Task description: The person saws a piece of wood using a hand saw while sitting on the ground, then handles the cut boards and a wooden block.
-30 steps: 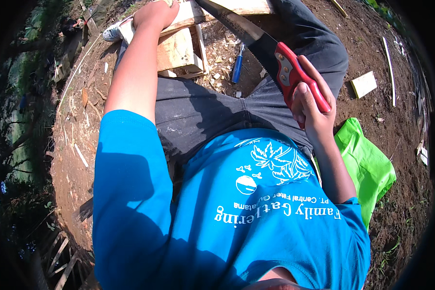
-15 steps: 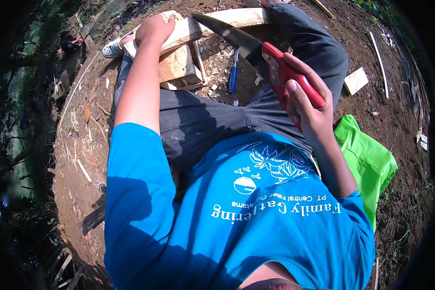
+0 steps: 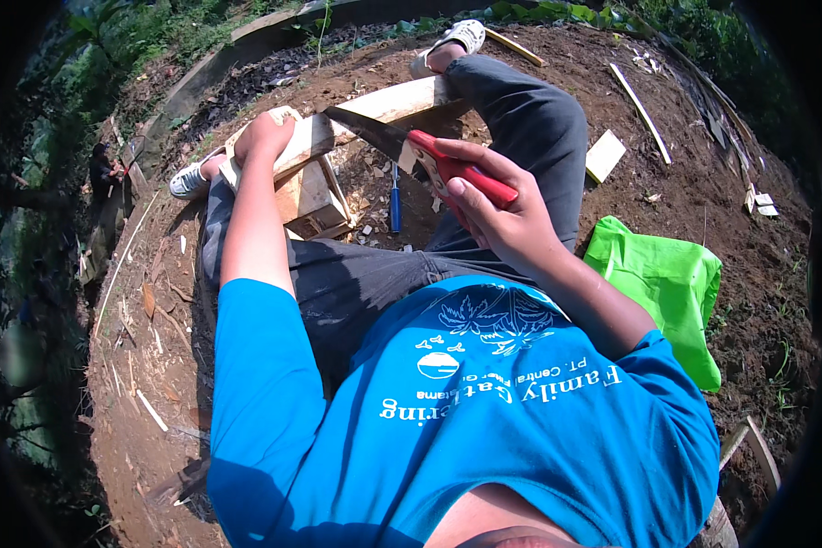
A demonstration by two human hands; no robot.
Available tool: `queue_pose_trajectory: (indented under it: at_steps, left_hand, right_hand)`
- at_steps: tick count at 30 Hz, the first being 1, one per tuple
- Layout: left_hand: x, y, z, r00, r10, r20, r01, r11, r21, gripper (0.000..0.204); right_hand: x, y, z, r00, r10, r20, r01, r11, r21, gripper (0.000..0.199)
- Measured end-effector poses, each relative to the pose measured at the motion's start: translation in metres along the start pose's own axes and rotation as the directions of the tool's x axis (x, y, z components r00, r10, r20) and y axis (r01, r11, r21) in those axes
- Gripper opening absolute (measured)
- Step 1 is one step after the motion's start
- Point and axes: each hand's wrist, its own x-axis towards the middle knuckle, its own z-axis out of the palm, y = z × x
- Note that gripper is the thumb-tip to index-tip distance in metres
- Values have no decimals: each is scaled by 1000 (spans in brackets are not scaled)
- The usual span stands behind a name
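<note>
A long pale wooden beam [image 3: 397, 100] lies across in front of me, between my legs. My left hand [image 3: 265, 139] is closed on its left end, with the fingertips partly hidden. My right hand [image 3: 507, 205] grips the red handle of a hand saw [image 3: 374, 133], whose dark blade points up and left. The blade's tip overlaps the beam just right of my left hand; whether it touches the wood I cannot tell. Beneath the beam sits a squared wooden block [image 3: 303, 196]. A blue-handled chisel [image 3: 395, 208] lies among wood chips right of the block.
A bright green bag [image 3: 653, 290] lies on the soil by my right arm. Beyond my right knee are a flat board offcut [image 3: 605, 156] and a thin wooden strip [image 3: 640, 113]. My bent legs [image 3: 530, 119] flank the beam. Plants [image 3: 521, 13] border the far edge.
The view has tilted, showing more ground beyond the beam. The saw lies at a flatter angle, its tip still over the beam. My left hand keeps its hold.
</note>
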Motion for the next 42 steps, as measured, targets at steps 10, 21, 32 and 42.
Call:
queue_pose_trajectory:
  at_steps: [10, 21, 32, 42]
  left_hand:
    - [24, 45, 22, 981, 99, -169, -109, 993, -54, 54]
    - [29, 38, 51, 925, 332, -185, -287, 929, 235, 41]
    - [36, 81, 69, 979, 201, 24, -202, 958, 204, 56]
    - [7, 98, 44, 987, 158, -25, -155, 983, 93, 42]
  right_hand:
    - [-14, 14, -16, 989, 91, -118, -74, 988, 139, 41]
    - [-1, 44, -44, 952, 288, -101, -250, 927, 281, 56]
    - [15, 54, -99, 898, 440, -17, -436, 895, 97, 53]
    - [35, 73, -89, 939, 339, -60, -337, 941, 39, 53]
